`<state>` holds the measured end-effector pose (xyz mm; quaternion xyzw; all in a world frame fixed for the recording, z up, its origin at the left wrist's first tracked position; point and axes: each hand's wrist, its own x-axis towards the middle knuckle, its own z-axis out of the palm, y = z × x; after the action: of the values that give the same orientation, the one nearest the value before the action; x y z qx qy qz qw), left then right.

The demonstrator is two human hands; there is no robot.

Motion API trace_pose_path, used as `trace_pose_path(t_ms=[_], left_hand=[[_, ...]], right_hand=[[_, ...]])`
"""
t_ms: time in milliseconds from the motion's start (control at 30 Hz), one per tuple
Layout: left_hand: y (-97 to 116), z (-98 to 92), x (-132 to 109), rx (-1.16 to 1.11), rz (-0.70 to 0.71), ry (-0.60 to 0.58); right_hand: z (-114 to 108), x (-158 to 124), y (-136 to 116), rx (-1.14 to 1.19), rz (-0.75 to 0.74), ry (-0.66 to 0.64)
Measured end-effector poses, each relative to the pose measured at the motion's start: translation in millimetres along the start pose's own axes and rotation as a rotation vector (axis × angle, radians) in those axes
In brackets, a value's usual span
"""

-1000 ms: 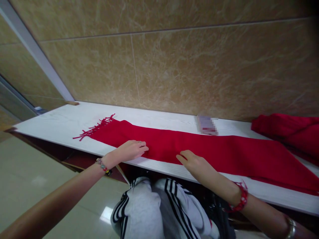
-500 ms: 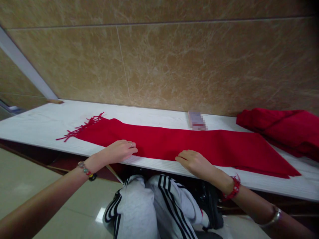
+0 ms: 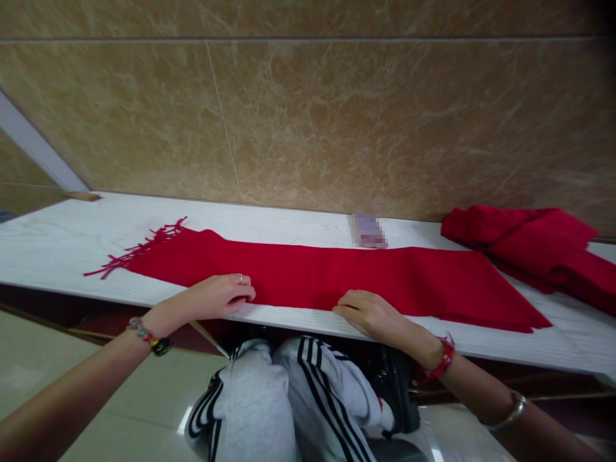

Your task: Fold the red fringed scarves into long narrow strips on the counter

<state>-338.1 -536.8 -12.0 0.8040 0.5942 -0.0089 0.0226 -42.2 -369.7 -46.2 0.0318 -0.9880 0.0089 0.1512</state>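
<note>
Nearest, the person's knees in grey trousers (image 3: 255, 401) with black stripes sit below the front edge of a white bench (image 3: 129, 208), above a glossy pale floor (image 3: 125, 417). The left wrist wears a beaded bracelet (image 3: 142, 332); on the right arm are a red bracelet (image 3: 443, 358) and, farther up, a silver bangle (image 3: 514, 410). The left hand (image 3: 222, 296), a ring (image 3: 240, 279) on one finger, and the right hand (image 3: 368, 312) rest well apart along the near edge of a red scarf (image 3: 298, 276). In each grip the fingers are bent and close together; whether either pinches the cloth, I cannot tell. The scarf lies flat lengthwise on the bench, its fringe (image 3: 150, 245) towards the left, its right end slanting to a layered corner near the front. Just beyond its far edge is a small, blurred-out item (image 3: 368, 231). Farther right, a second red cloth (image 3: 520, 244) lies bunched towards the back. Behind everything stands a brown marbled tile wall (image 3: 337, 128).
</note>
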Motion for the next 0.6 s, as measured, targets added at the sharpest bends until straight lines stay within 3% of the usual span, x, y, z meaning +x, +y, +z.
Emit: trace_pose_path(t_ms=[100,233,333,400,500,600], left_hand=[[1.8,-6.6,9.4,-0.063,-0.004,-0.031],[11.9,-10.2,46.5,-0.053,0.027,0.107],[21.1,2.8,79.5,0.004,0.024,0.204],[22.9,17.6,93.2,0.032,-0.012,0.175],[17.8,37.9,97.8,0.049,-0.065,0.093],[11.2,44.8,93.6,0.042,-0.095,0.063]], right_hand=[[-6.3,2.0,8.0,0.119,0.078,0.038],[-11.4,3.5,25.8,0.124,0.302,0.113],[-5.2,0.8,33.0,0.059,0.381,0.001],[1.4,-2.7,33.1,0.031,0.396,-0.112],[5.7,-8.1,31.0,0.008,0.409,-0.197],[-2.6,-12.4,31.4,0.05,0.387,-0.23]])
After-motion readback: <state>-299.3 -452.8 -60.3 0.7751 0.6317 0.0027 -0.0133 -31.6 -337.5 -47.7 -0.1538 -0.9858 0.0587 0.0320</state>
